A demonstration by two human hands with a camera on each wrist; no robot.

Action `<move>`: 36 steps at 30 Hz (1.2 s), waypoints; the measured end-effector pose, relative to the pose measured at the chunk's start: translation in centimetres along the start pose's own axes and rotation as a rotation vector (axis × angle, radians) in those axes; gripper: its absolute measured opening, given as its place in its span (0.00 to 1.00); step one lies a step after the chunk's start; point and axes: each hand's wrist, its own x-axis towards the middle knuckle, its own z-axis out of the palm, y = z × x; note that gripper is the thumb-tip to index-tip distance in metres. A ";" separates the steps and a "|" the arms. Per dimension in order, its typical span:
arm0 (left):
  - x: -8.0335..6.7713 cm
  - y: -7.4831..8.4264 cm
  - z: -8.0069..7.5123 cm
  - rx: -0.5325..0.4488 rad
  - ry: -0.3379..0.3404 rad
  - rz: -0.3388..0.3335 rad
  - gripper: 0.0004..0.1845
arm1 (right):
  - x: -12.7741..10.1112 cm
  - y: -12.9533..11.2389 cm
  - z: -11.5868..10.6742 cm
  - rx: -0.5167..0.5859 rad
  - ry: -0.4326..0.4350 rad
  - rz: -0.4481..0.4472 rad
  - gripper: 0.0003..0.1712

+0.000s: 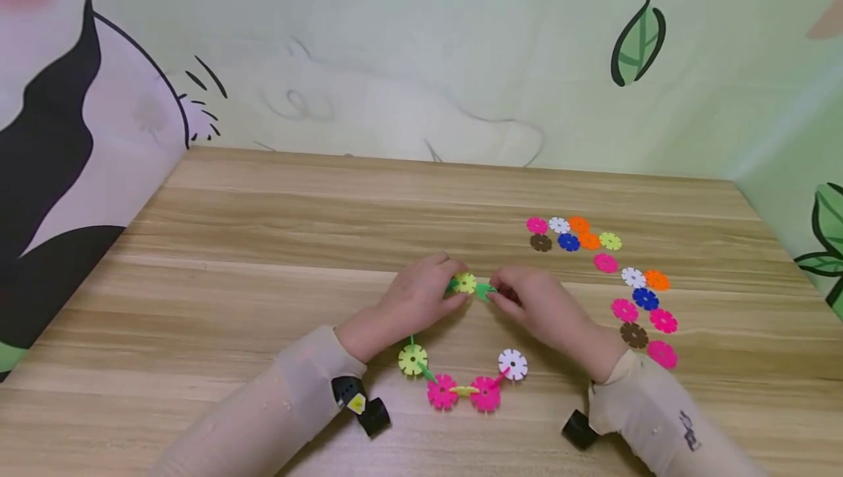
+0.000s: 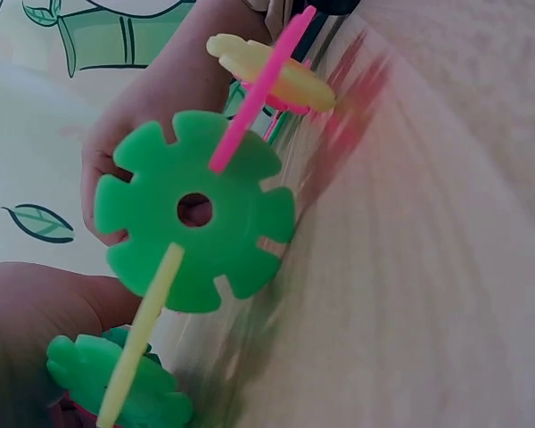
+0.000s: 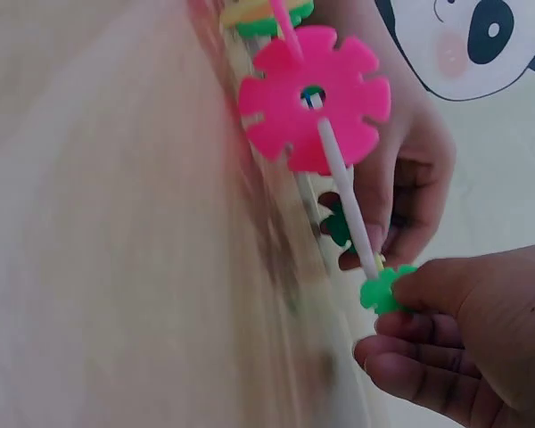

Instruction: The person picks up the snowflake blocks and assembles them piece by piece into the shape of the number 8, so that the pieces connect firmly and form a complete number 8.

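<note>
In the head view my left hand (image 1: 421, 293) holds a green notched disc, mostly hidden by its fingers, joined to a yellow-green disc (image 1: 465, 283). My right hand (image 1: 543, 306) pinches a green disc (image 1: 485, 292) against the yellow-green one's right side; whether they are slotted together cannot be told. Below the hands curves a chain of linked plastic discs: yellow-green (image 1: 413, 359), pink (image 1: 442, 392), an edge-on yellow (image 1: 464, 391), another pink (image 1: 486, 394) and white (image 1: 512, 365). The right wrist view shows thumb and fingers on the small green disc (image 3: 388, 292).
Several loose discs lie to the right on the wooden table (image 1: 296, 206), among them an orange disc (image 1: 656, 280), a blue disc (image 1: 645, 298) and a brown disc (image 1: 634, 335). Behind the table stands a pale green wall (image 1: 395, 45) with painted leaves and a panda.
</note>
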 end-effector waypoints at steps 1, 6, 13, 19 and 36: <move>0.0 0.0 0.0 0.001 -0.001 0.003 0.20 | 0.0 -0.1 0.1 -0.011 0.007 -0.005 0.03; 0.0 0.0 0.0 0.003 -0.011 0.004 0.20 | -0.2 -0.3 0.6 -0.049 0.044 -0.008 0.03; -0.1 0.0 0.0 0.013 -0.005 0.011 0.20 | -0.3 -0.3 1.0 -0.083 0.084 -0.061 0.03; -0.2 0.1 0.0 0.015 -0.015 -0.001 0.21 | -0.4 -0.4 0.9 -0.107 0.099 -0.078 0.03; -0.2 0.5 0.0 0.001 -0.039 0.025 0.22 | -0.6 -0.6 1.9 -0.094 0.184 -0.142 0.03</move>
